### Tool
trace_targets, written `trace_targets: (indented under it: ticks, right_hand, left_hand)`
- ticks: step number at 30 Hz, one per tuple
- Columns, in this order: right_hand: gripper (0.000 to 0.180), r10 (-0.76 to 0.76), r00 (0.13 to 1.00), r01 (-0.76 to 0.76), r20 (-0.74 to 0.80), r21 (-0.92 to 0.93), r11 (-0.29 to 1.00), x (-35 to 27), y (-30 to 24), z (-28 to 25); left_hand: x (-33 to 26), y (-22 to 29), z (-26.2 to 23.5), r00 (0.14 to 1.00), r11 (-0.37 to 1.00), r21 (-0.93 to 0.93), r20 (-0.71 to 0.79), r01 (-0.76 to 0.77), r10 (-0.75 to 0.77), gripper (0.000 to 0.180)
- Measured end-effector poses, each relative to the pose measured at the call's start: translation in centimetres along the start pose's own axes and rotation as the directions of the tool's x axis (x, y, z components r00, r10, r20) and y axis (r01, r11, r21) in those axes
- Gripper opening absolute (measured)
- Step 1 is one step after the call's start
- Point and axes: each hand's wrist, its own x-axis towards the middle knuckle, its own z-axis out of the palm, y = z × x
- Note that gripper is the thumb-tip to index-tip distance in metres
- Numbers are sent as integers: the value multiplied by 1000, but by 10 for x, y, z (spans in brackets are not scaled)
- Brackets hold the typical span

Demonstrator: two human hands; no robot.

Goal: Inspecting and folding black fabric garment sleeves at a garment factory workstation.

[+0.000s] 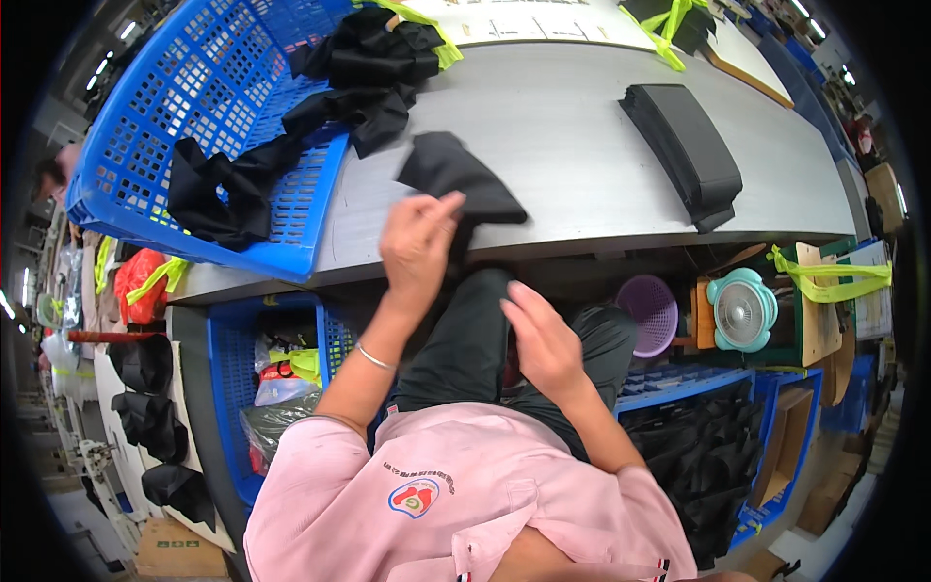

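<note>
The left hand [417, 242] pinches the black cloth piece [456, 175] at frame centre — probably soft, light, best taken by its edge — while the right hand [543, 339] hangs loosely open, empty.

you sit at a long grey table [582, 145] that curves across the view. below its edge stand blue crates [228, 339] – one at your left, more at your right beside a purple basket [652, 312] and a small teal fan [742, 308]. ceiling strip lights [114, 48] glow at the far upper left, and cardboard boxes [175, 548] rest on the floor – lower left.
</note>
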Motion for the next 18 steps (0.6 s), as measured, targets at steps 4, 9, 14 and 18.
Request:
trace_targets:
  ticks: [4, 9, 14, 18]
  right_hand:
    - [46, 194, 935, -178, 296, -80, 981, -30, 52, 71]
    - [52, 275, 950, -300, 152, 180, 937, -40, 84, 62]
    - [54, 504, 861, -454, 68, 549, 702, -23, 74, 48]
    - [56, 666, 746, -417, 36, 804, 424, 10, 91, 41]
  left_hand:
    - [-27, 67, 3, 979, 957, -269, 142, -107, 149, 42]
    - [-68, 98, 15, 936, 888, -459, 303, -22, 180, 43]
    - [-85, 117, 14, 910, 832, -554, 342, -4, 232, 41]
    - [-91, 123, 15, 904, 825, -565, 361, 16, 229, 40]
